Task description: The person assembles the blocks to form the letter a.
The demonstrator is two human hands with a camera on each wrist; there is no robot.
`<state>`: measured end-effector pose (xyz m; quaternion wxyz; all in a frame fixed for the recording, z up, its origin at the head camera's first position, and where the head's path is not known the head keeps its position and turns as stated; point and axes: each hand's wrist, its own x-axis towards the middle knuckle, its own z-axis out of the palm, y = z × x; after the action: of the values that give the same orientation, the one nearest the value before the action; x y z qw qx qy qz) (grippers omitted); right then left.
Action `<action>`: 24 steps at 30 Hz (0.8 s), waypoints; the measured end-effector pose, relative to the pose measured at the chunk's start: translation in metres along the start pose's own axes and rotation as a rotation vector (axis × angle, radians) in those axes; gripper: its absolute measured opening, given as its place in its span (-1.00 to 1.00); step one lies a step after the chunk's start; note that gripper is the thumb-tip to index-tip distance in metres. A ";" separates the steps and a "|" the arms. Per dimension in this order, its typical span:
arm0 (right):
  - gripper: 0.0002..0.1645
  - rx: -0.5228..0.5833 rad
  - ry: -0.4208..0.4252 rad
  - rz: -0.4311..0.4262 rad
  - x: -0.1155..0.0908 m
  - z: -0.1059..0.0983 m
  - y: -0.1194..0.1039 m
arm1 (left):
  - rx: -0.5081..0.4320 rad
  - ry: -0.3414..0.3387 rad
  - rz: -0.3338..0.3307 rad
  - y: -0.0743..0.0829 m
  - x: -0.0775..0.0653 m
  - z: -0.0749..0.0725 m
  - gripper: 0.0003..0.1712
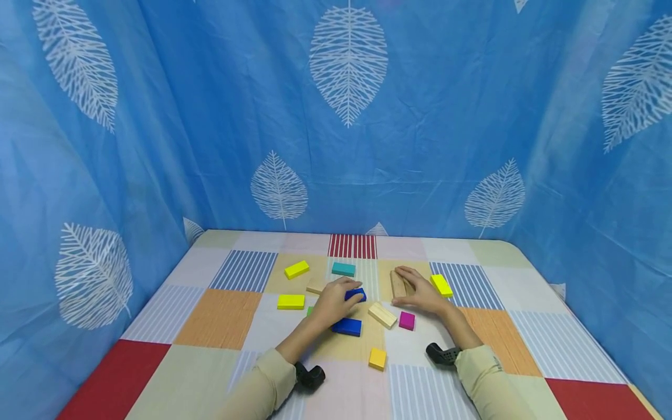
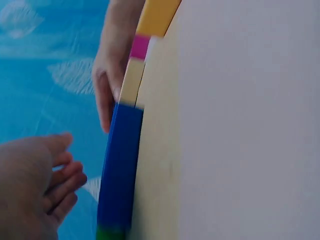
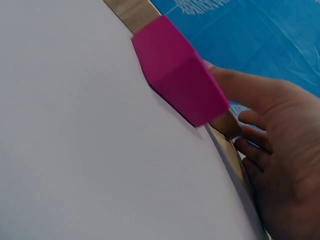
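My left hand (image 1: pixel 336 298) hovers over a blue block (image 1: pixel 356 295), thumb and loosely bent fingers on either side of it. In the left wrist view the left hand (image 2: pixel 37 185) shows nothing between its fingers. My right hand (image 1: pixel 420 293) holds a plain wooden block (image 1: pixel 397 284) between thumb and fingers, thumb at the near end and fingertips at the far end. In the right wrist view a magenta block (image 3: pixel 180 75) hides the thumb tip and part of the wooden block (image 3: pixel 227 125). Another blue block (image 1: pixel 347 326) lies below the left hand.
Another wooden block (image 1: pixel 382 315) lies between the hands, with an orange-yellow block (image 1: pixel 377 359) nearer me. Yellow blocks (image 1: pixel 291 301) lie to both sides; a teal block (image 1: pixel 343 269) lies farther back. A green block (image 1: pixel 310 311) is partly hidden by the left arm. Blue curtains (image 1: pixel 420 116) surround the table.
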<state>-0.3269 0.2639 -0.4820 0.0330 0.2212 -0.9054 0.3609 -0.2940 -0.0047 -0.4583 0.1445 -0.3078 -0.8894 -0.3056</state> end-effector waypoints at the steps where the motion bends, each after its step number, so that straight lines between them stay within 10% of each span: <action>1: 0.09 0.015 -0.014 0.012 -0.001 -0.002 0.000 | -0.019 -0.004 0.019 0.005 0.001 0.003 -0.65; 11: 0.07 0.112 -0.089 0.058 -0.003 -0.012 0.001 | -0.109 -0.163 0.137 0.048 0.011 0.042 -0.57; 24: 0.09 0.088 -0.070 0.094 -0.004 -0.008 0.000 | 0.059 -0.185 0.170 0.053 0.009 0.055 -0.60</action>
<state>-0.3244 0.2710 -0.4772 -0.0255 0.1923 -0.8986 0.3936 -0.2715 0.0673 -0.4730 0.0961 -0.4044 -0.8782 -0.2364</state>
